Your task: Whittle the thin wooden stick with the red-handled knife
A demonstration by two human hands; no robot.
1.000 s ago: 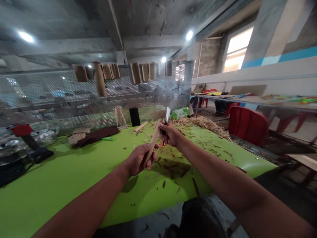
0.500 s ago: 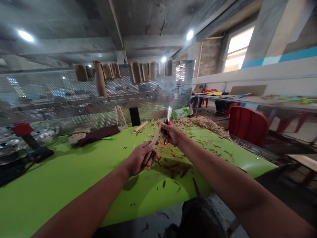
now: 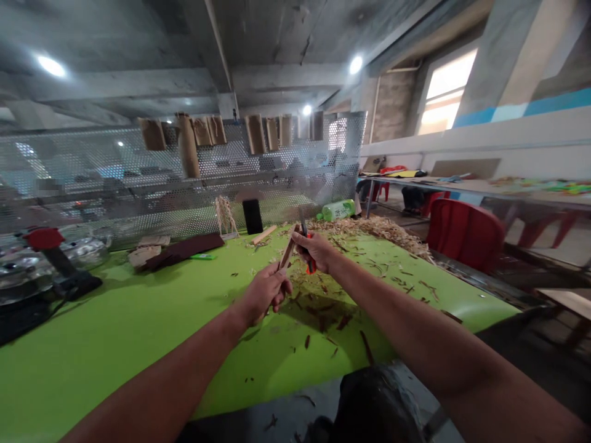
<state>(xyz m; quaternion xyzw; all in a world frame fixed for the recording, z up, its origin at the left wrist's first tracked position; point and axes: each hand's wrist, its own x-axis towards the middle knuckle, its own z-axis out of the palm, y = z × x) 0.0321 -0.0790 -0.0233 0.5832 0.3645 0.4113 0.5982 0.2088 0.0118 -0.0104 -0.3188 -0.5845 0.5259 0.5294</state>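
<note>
My left hand (image 3: 268,290) is closed round the lower part of a thin brown wooden strip (image 3: 287,251), which slants up and away over the green table (image 3: 161,344). At the strip's upper end, my right hand (image 3: 316,249) holds a red and black cutter knife (image 3: 310,264), its blade pointing up. The right thumb lies by the strip's tip. Dark and pale wood shavings (image 3: 344,307) are scattered on the table beneath and beside the hands.
Behind stand a perforated metal screen (image 3: 295,178), a black phone-like slab (image 3: 252,216) and a green bottle (image 3: 338,210). Brown sheets (image 3: 184,252) and a red-topped tool (image 3: 44,239) lie left. More shavings (image 3: 392,234) and a red chair (image 3: 464,234) are at right.
The strip has turned, now showing a darker face. My left hand has closed more round it and shifted slightly left. The knife has moved slightly left, its blade now looking darker.
</note>
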